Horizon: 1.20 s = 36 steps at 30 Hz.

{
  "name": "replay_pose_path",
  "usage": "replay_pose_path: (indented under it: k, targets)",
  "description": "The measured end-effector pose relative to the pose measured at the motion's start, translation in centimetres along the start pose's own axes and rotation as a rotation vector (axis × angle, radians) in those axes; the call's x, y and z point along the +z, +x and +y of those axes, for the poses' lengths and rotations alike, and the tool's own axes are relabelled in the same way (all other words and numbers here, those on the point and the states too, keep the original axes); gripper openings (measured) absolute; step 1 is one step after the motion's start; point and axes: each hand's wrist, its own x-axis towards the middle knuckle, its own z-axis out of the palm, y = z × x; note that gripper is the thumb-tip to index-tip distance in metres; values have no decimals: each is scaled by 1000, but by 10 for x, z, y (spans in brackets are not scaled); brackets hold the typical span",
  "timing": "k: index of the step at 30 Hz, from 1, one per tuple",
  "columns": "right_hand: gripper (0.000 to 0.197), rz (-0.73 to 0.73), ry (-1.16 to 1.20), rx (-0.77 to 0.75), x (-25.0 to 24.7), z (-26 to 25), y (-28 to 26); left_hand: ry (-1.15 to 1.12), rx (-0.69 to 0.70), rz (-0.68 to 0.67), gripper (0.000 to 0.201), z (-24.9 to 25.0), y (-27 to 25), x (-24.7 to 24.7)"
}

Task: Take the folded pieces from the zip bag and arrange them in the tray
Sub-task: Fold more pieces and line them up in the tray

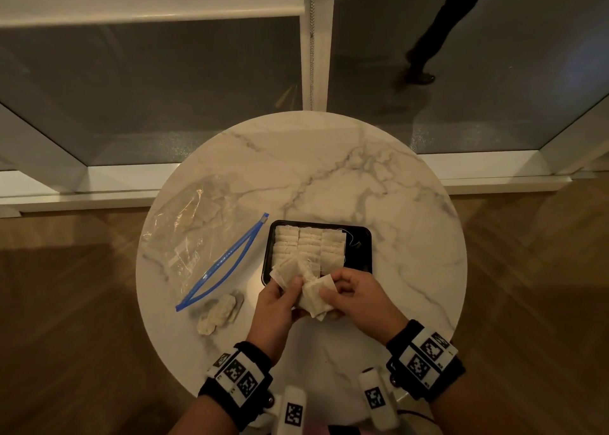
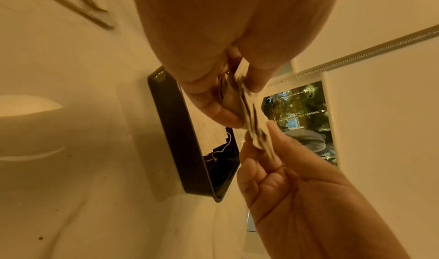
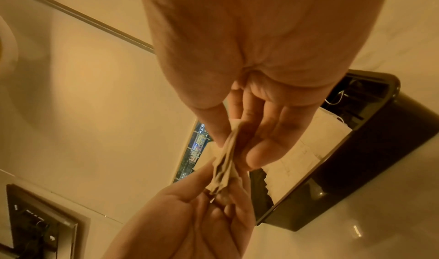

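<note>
Folded pieces, small bundle, pinched by left hand and right hand just before the black tray holding 3 rows: peel off 1, lay flush in the bare right side.

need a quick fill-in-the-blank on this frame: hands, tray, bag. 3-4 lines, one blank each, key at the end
1. The left hand and right hand together hold a small bunch of folded ____.
2. The black tray holds folded pieces in rows, and its ____ end is bare.
3. The zip bag with the blue seal lies to the ____ of the tray.
4. The zip bag, seen through its clear side, is not yet ____.

Missing words: pieces; right; left; empty
</note>
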Motion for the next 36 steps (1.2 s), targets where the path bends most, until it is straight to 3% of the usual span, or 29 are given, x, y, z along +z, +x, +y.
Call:
replay_pose_path:
  k: [9, 12, 20, 26, 31, 36]
  targets:
    - [9, 159, 43, 14, 5, -2, -2, 10, -32, -30, 30, -4, -4, -4]
    - [17, 211, 13, 11, 9, 0, -2, 30, -15, -35, 29, -4, -6, -6]
    - [21, 143, 12, -35, 7, 0, -3, 48, 27, -4, 27, -5, -9, -11]
    - [11, 211, 161, -25, -14, 6, 0, 17, 18, 83, 26, -7, -9, -21]
    - [44, 175, 250, -31, -25, 8, 1, -9, 0, 132, 25, -8, -8, -27]
    - [36, 140, 283, 12, -24, 10, 1, -24, -8, 140, 23, -6, -9, -27]
